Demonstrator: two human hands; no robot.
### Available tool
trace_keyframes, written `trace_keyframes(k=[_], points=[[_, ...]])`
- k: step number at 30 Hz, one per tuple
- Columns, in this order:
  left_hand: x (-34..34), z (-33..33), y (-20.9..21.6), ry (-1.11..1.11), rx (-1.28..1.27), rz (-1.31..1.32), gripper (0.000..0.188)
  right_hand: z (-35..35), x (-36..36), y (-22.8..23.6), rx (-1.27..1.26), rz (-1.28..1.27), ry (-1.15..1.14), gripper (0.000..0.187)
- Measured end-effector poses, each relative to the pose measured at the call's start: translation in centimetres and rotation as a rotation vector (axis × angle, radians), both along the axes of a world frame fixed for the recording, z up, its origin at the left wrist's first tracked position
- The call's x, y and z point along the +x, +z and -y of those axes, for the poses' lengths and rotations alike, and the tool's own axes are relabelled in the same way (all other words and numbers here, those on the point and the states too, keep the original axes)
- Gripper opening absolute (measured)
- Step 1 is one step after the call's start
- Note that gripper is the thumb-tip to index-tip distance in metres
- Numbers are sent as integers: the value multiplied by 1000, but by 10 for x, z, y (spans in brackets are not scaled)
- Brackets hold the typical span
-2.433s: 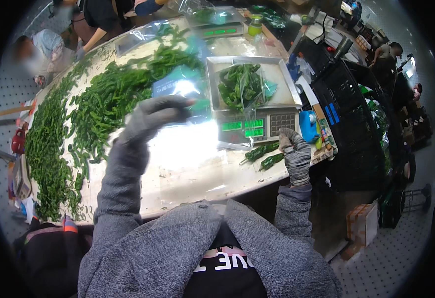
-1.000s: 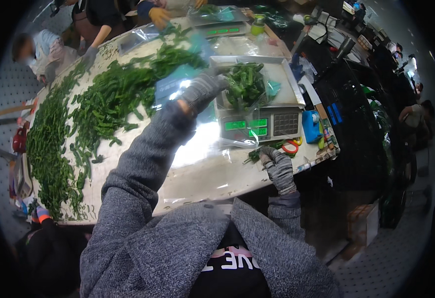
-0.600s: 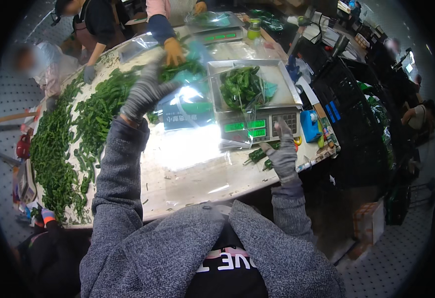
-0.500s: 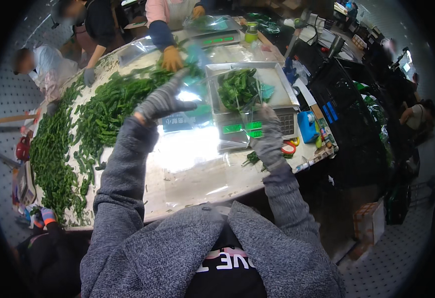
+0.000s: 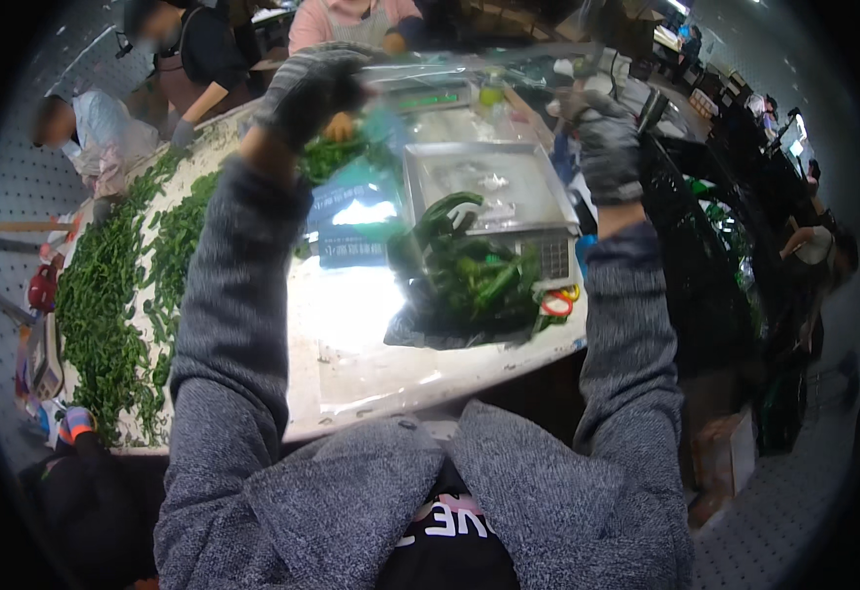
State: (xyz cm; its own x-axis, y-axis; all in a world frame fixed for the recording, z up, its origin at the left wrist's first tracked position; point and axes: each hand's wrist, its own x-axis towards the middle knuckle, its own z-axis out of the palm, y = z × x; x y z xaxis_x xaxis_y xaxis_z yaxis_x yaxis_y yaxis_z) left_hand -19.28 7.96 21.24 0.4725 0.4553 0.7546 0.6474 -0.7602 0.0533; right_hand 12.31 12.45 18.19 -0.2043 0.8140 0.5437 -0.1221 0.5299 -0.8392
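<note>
A clear plastic bag [image 5: 420,329] of green peppers [image 5: 474,275] hangs between my raised hands, its top edge stretched from one to the other. My left hand [image 5: 314,93], in a striped grey glove, is closed at the bag's upper left corner. At the upper right corner my right hand [image 5: 607,147], gloved likewise and blurred by motion, is closed on the plastic. The peppers sag in the bottom of the bag, above the near side of a digital scale [image 5: 479,187]. The scale's metal pan holds no peppers, and the bag covers most of its display.
Loose green peppers [image 5: 96,305] cover the table's left side. Flat printed bags [image 5: 351,221] lie left of the scale. Red-handled scissors [image 5: 556,303] rest at its near right corner. Several co-workers stand around the table, and a second scale [image 5: 430,98] is across from me.
The bag of peppers has come off the scale pan toward me and hangs in the air. Both hands have risen and spread apart, the left now closed on the bag.
</note>
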Motion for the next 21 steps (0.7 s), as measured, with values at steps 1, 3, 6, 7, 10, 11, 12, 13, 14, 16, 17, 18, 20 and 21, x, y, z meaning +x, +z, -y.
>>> trace_keyframes(k=[1, 3, 6, 7, 10, 11, 12, 13, 14, 16, 17, 18, 20, 21], points=[[2, -2, 4, -37, 190, 7, 21, 3, -1, 5, 14, -98, 9, 22], [-2, -18, -16, -68, -266, 256, 19, -7, -10, 4, 35, 97, -91, 26], [-1, -40, -6, 214, 86, -207, 21, -45, 7, -5, 662, 602, -545, 24], [-1, -47, -9, 64, -135, 119, 20, -54, 8, 1, 344, 330, -445, 22], [17, -36, -16, -137, -518, 716, 23, -38, 6, -8, 110, 126, -312, 16], [36, -22, -13, -193, -699, 953, 25, -41, 19, -24, 185, 159, -295, 15], [35, -22, -28, -169, -756, 1023, 23, -39, 19, -35, 256, 185, -254, 15], [35, -16, -47, -115, -736, 974, 22, -30, 17, -50, 141, 232, -259, 15], [38, -21, -70, -37, -740, 900, 19, -45, 38, -85, 144, 225, -243, 16], [58, 15, -94, 122, -928, 881, 17, -20, 43, -122, -70, 302, -236, 12], [65, 29, -111, 162, -950, 870, 16, -13, 53, -146, 68, 360, -200, 10], [67, 39, -132, 250, -985, 794, 15, 2, 55, -162, -99, 245, -81, 15], [62, 64, -178, 175, -1087, 737, 17, 28, 67, -181, -123, 427, 12, 18], [64, 73, -190, 192, -1188, 657, 18, 25, 85, -215, -309, 343, 92, 13]])
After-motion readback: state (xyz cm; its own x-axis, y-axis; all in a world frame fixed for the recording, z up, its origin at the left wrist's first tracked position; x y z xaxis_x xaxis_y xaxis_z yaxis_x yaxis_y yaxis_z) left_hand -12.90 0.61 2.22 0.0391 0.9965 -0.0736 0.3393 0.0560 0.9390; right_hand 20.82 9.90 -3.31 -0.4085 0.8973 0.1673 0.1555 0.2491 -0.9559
